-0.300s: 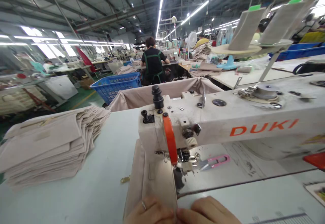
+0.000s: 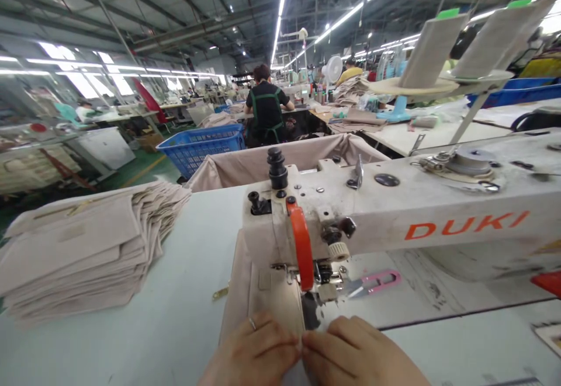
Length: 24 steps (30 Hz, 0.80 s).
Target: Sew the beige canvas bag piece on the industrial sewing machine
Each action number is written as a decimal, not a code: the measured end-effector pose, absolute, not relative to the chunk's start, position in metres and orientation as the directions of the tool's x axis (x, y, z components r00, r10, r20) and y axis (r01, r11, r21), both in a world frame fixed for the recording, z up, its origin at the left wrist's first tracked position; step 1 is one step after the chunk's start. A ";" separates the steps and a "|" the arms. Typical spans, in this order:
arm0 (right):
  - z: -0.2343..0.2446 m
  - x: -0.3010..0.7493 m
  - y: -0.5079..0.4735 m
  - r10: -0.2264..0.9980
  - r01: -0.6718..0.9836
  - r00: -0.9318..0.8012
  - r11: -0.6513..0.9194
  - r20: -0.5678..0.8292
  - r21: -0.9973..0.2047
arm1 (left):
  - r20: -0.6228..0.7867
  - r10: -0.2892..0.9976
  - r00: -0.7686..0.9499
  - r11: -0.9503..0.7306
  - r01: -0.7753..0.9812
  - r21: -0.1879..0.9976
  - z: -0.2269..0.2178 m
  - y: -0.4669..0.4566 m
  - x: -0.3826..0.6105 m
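A beige fabric piece [image 2: 265, 295] lies under the head of the white sewing machine [image 2: 346, 199]. Its right edge runs toward me between my hands. My left hand [image 2: 258, 348], with a ring on one finger, is closed on the fabric near that edge. Fingertips nearly touching it, my right hand [image 2: 355, 351] pinches the same edge from the right. A brass zipper pull [image 2: 220, 293] sticks out at the fabric's left side. An orange guard [image 2: 301, 249] covers the front of the needle area, so the needle is hidden.
Pink-handled thread snips [image 2: 377, 282] lie on the machine bed. To the left, a stack of beige fabric pieces [image 2: 83, 246] rests on the table. Behind the machine are a cloth-lined bin [image 2: 228, 170], a blue basket [image 2: 199, 146] and a seated person [image 2: 266, 105]. Thread cones [image 2: 432, 53] stand at right.
Both hands have moved forward, toward the machine head, and the fabric has slid forward slightly with them. The machine appears shifted a little to the right in view.
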State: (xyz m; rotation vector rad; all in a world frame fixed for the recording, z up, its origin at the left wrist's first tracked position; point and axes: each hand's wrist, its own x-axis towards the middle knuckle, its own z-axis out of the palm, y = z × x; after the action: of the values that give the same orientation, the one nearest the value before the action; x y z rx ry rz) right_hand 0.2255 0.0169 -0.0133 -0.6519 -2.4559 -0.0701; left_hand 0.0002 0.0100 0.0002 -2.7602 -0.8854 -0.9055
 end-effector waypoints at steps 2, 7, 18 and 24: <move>-0.011 0.224 0.023 0.434 0.468 -0.713 0.879 0.551 -0.088 | 0.575 0.491 0.654 -0.840 0.532 0.112 0.007 0.015 0.000; -0.008 0.220 0.036 0.461 0.461 -0.740 0.878 0.489 -0.130 | 0.490 0.583 0.648 -0.804 0.549 0.230 0.027 0.024 0.001; 0.013 0.213 0.051 0.735 0.645 -0.670 0.647 0.105 -0.407 | 0.344 0.711 0.613 -0.703 0.628 0.332 0.021 0.051 -0.008; 0.018 0.207 0.055 0.771 0.697 -0.636 0.592 0.033 -0.405 | 0.296 0.764 0.574 -0.645 0.700 0.307 0.014 0.067 -0.015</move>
State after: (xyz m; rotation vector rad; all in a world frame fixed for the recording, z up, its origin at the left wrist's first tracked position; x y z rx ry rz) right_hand 0.2072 0.0546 0.0179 -1.2221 -2.6149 0.5323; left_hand -0.0146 0.0665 0.0144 -2.9231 -1.3700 -0.6743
